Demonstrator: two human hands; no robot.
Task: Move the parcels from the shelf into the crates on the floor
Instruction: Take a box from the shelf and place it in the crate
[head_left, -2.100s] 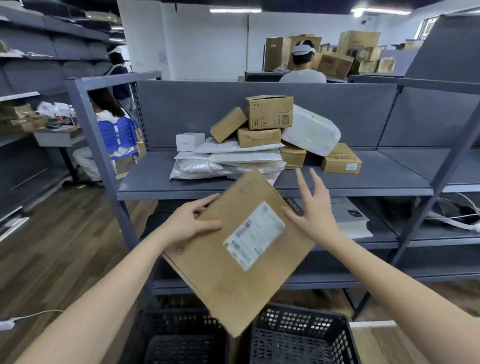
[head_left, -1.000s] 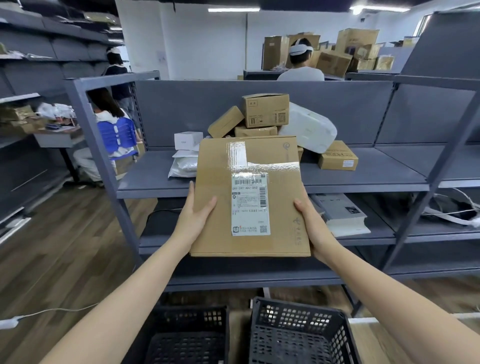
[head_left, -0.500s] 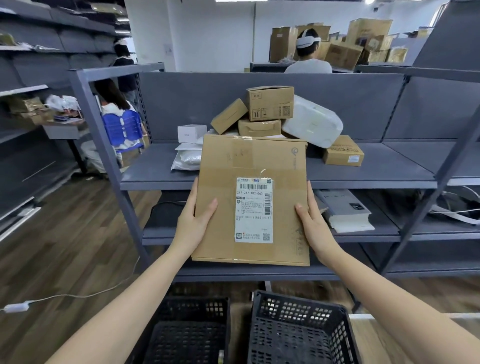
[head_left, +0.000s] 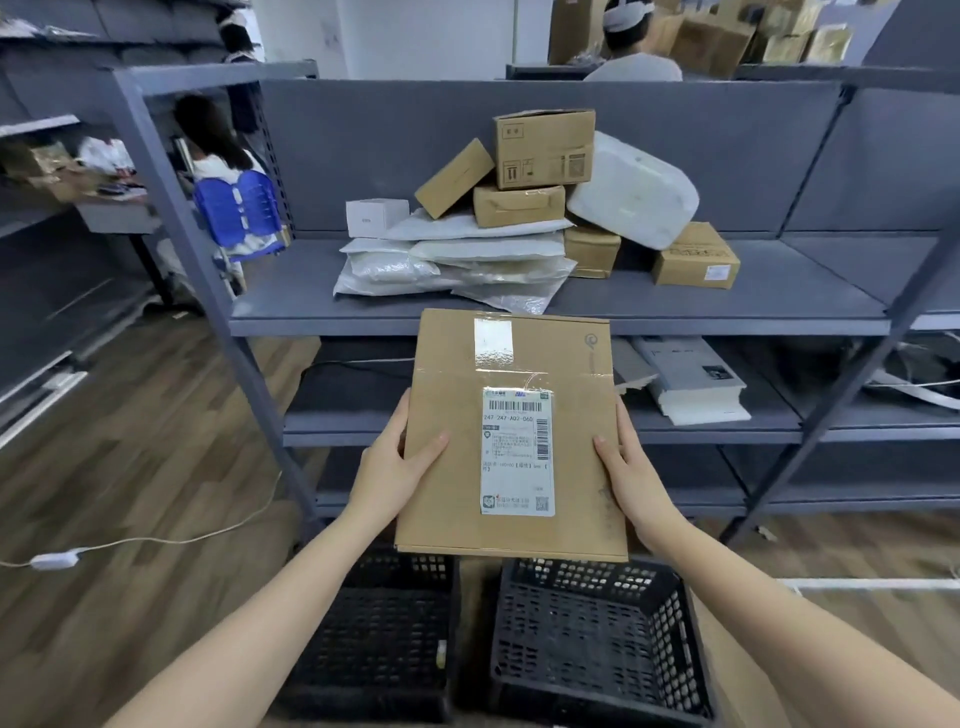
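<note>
Grey metal shelf (head_left: 753, 306): the upper board bears a stack of white mailer bags (head_left: 467, 260), a small brown carton (head_left: 592, 252) and a labelled brown carton (head_left: 695, 255). Wooden floor (head_left: 130, 441): 2 black crates, left crate (head_left: 374, 639) beside right crate (head_left: 597, 644), and a white cable (head_left: 156, 540).

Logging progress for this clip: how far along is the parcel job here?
Done: nothing visible; neither the left crate nor the right crate shows a parcel. In hand: a flat parcel, held by left hand and right hand above the crates. Left: the pile on the shelf.

The white shipping label (head_left: 517, 451) on the flat cardboard parcel (head_left: 457, 488) reads "247 247-A02-060"; other print illegible.
</note>
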